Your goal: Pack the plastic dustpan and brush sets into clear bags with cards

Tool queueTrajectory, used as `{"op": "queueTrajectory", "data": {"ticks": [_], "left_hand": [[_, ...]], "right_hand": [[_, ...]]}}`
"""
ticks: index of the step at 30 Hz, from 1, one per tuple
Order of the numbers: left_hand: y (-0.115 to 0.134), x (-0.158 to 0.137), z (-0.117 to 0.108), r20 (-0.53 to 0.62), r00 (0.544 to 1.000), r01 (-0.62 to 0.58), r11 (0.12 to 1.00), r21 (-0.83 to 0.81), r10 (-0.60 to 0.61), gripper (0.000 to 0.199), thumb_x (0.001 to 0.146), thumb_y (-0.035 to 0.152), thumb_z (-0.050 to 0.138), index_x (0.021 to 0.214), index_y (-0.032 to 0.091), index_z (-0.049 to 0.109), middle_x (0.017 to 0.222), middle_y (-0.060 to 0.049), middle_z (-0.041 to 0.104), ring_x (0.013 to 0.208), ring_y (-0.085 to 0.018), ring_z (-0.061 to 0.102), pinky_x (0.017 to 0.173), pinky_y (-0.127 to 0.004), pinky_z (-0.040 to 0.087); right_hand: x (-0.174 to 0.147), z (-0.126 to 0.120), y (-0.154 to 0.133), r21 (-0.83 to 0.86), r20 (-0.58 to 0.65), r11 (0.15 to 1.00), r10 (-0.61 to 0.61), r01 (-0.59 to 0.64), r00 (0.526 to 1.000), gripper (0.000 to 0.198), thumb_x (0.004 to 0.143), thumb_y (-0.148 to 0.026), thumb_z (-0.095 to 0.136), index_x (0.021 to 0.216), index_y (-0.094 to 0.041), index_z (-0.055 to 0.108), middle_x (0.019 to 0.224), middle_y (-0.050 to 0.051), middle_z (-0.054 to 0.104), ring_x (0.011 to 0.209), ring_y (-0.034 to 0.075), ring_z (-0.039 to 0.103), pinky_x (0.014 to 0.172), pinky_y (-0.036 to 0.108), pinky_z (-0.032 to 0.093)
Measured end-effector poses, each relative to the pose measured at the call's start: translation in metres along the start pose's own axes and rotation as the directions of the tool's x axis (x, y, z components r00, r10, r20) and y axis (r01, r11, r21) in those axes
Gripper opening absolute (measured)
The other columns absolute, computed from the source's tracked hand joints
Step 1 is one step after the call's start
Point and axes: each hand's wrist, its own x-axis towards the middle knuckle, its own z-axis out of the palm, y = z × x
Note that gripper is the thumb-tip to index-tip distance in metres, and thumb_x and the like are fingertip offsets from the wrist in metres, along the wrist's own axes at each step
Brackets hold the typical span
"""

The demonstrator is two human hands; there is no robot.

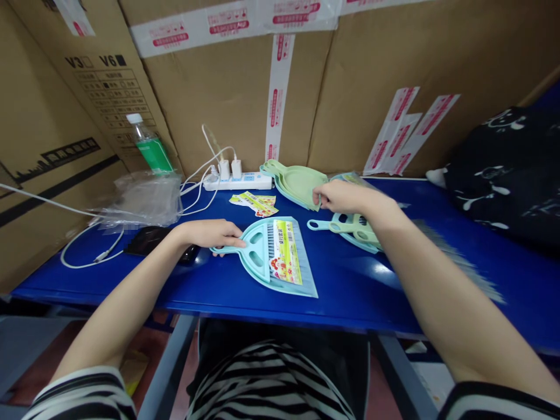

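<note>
A light blue dustpan (305, 256) lies near the table's front, with a small light blue brush (257, 251) nested in it and a printed label card (286, 251) across the bristles. My left hand (214, 234) is closed round the handle end of this set. Farther back, my right hand (335, 195) has its bent fingers at the right edge of a green dustpan (301, 182), which lies on a blue one. Under my right forearm are more brushes, among them a green brush (364, 229), partly hidden by the arm.
Label cards (255, 203) lie before a white power strip (245, 181) with chargers and cables. Clear plastic bags (146, 198), a bottle (151, 146) and a black phone-like object (146, 240) are at left. Loose grey bristles (464, 262) and a dark patterned bag (503, 175) are at right. Cardboard (219, 87) walls the back.
</note>
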Motion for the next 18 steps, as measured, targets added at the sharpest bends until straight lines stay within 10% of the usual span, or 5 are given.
{"op": "queueTrajectory", "data": {"ticks": [18], "left_hand": [[0.0000, 0.0006, -0.0006, 0.013, 1.000, 0.002, 1.000, -0.006, -0.002, 0.043, 0.086, 0.053, 0.044, 0.063, 0.017, 0.046, 0.055, 0.004, 0.038, 0.051, -0.008, 0.037, 0.048, -0.019, 0.031]], "right_hand": [[0.0022, 0.0049, -0.0060, -0.082, 0.043, 0.997, 0.001, 0.003, 0.999, 0.047, 0.076, -0.018, 0.062, 0.123, -0.017, 0.057, 0.115, 0.013, 0.066, 0.101, 0.027, 0.063, 0.079, 0.032, 0.048]]}}
